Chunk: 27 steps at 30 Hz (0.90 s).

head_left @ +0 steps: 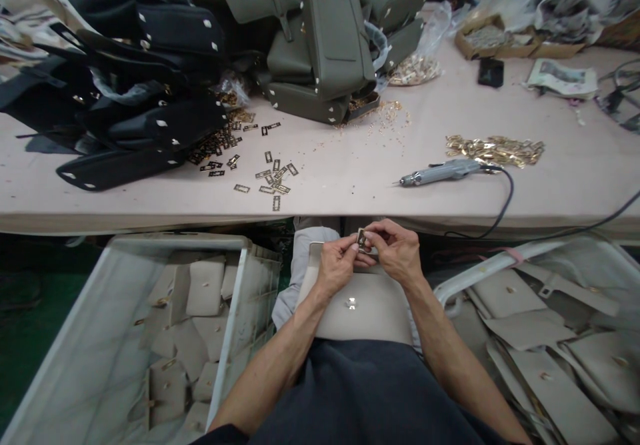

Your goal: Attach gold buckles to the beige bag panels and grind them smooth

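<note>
A light grey leather bag piece [370,315] lies across my lap, with a small metal clasp [352,304] at its middle. At its far end, both hands meet around a small rectangular metal plate [361,237]. My left hand [336,264] is closed, thumb and fingers pinching the plate's left side and the bag's edge beneath it. My right hand [397,248] pinches the plate from the right with thumb and forefinger. Fingertips partly cover the plate and the edge under it.
An electric screwdriver [440,172] lies on the table [340,185], by a pile of gold metal pieces [495,150]. Metal frames [275,175] are scattered left. Black bags [175,28] and olive bags [335,38] are heaped behind. Bins [245,298] of grey bag pieces flank me.
</note>
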Each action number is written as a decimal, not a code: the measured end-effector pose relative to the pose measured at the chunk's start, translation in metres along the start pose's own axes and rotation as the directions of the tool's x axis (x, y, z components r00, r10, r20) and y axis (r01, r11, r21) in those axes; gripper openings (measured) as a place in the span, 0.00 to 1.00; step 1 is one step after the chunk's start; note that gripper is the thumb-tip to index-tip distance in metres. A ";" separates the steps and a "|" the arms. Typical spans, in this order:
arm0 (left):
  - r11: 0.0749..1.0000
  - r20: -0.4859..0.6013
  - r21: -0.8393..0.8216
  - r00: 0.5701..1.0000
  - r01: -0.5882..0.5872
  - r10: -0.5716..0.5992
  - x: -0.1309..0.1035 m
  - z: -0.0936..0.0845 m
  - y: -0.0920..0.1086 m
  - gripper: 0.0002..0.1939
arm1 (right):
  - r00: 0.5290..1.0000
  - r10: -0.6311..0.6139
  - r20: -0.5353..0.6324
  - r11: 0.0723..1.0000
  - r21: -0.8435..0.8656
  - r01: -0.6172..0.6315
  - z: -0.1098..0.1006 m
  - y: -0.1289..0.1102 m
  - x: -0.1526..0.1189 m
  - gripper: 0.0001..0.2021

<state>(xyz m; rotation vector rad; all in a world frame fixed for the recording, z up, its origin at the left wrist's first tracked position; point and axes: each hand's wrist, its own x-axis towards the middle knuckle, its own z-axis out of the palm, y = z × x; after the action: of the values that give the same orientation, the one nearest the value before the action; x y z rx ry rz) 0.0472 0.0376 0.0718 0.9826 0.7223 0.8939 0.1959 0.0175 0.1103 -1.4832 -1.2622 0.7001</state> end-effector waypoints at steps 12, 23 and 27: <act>1.000 -0.083 -0.006 0.997 -0.004 0.004 -0.001 0.004 0.003 0.21 | 0.996 0.038 -0.080 0.998 0.057 -0.033 0.007 0.004 -0.004 0.08; 0.999 -0.085 -0.034 0.996 -0.007 0.004 -0.003 0.006 0.002 0.23 | 0.986 -0.126 -0.108 0.992 -0.035 0.123 0.009 0.005 -0.013 0.08; 1.000 -0.088 -0.024 0.996 -0.006 0.004 -0.004 0.006 0.003 0.24 | 0.985 -0.142 -0.098 0.988 -0.073 0.136 0.008 0.005 -0.011 0.07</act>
<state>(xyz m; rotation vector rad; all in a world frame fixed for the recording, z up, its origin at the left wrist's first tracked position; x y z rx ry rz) 0.0500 0.0329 0.0778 0.9282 0.7817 0.9533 0.1871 0.0103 0.1014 -1.4496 -1.3059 0.4882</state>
